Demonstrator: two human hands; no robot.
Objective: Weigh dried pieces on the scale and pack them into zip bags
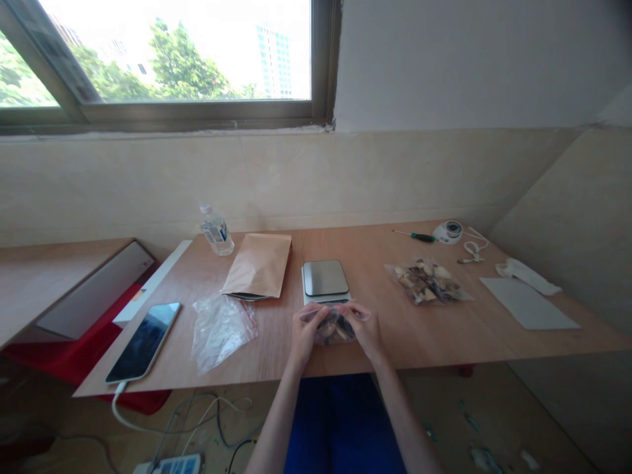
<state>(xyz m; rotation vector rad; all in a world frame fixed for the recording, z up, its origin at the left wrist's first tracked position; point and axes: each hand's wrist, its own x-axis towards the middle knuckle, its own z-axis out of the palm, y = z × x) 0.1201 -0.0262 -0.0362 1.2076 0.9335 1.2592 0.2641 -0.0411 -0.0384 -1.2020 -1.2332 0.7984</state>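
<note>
Between my two hands is a clear zip bag (336, 328) with brown and cream dried pieces in it, perhaps mushrooms. My left hand (308, 329) pinches the bag's upper edge on the left. On the other side, my right hand (364, 326) grips the same edge, fingers closed. Just beyond the hands lies a kitchen scale (326, 278) with a bare metal plate; its front part is partly hidden. Farther right rest filled clear bags (429, 282) with similar pieces. To the left are empty clear zip bags (220, 332) with a red seal line.
A brown paper pouch (261, 263) and a water bottle (217, 230) stand at the back left. A phone (144, 342) on a cable lies at the left edge. Rightward are a screwdriver (422, 237), a dome camera (448, 232), a white sheet (528, 303) and a white cloth (528, 275).
</note>
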